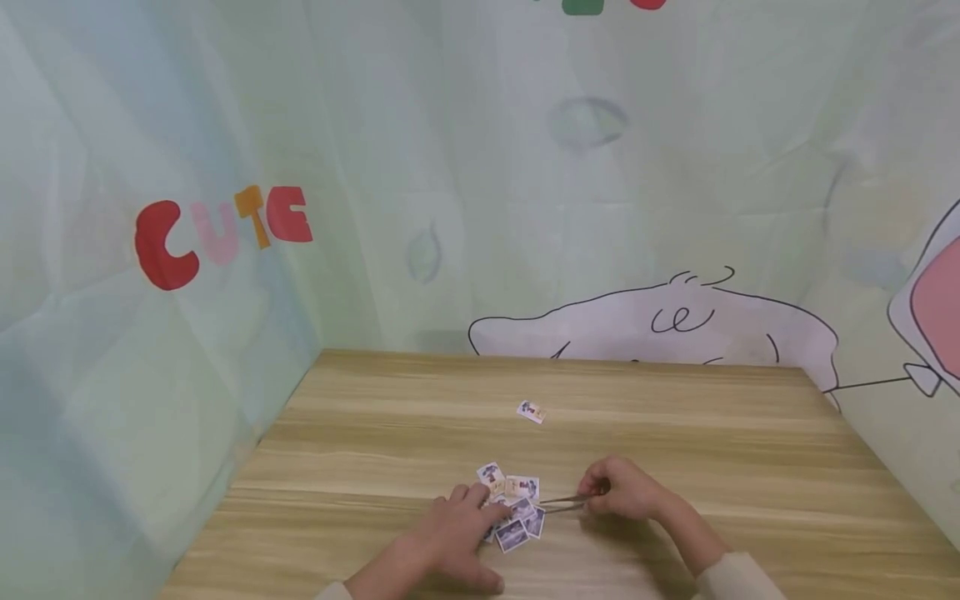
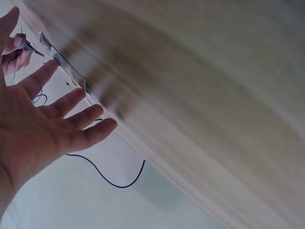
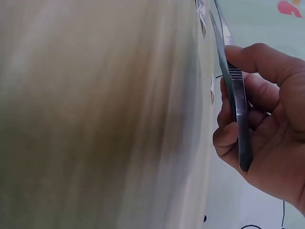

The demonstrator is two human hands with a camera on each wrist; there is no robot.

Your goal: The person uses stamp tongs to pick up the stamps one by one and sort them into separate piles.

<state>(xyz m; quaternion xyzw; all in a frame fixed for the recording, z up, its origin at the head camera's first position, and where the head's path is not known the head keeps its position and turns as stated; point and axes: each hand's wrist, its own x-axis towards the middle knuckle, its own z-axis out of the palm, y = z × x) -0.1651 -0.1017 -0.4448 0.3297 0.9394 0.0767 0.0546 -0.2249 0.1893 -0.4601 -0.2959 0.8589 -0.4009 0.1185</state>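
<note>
My right hand [image 1: 624,490] pinches a pair of metal tweezers [image 3: 239,100] between thumb and fingers. The tweezers' two prongs stand slightly apart and point left, their tips right at the edge of a loose pile of small stamps [image 1: 513,535]. Some stamps show purple-grey pictures, others coloured figures on white. From the left, my left hand [image 1: 457,533] reaches over the pile with spread fingers, its fingertips at the stamps and covering part of them. In the left wrist view, the fingers [image 2: 71,102] are loosely straight, close to the tabletop.
One single stamp [image 1: 531,411] lies apart, farther back on the wood-grain table [image 1: 375,433]. A pale printed cloth [image 1: 420,167] with coloured letters and a line-drawn figure hangs behind the table and along its sides.
</note>
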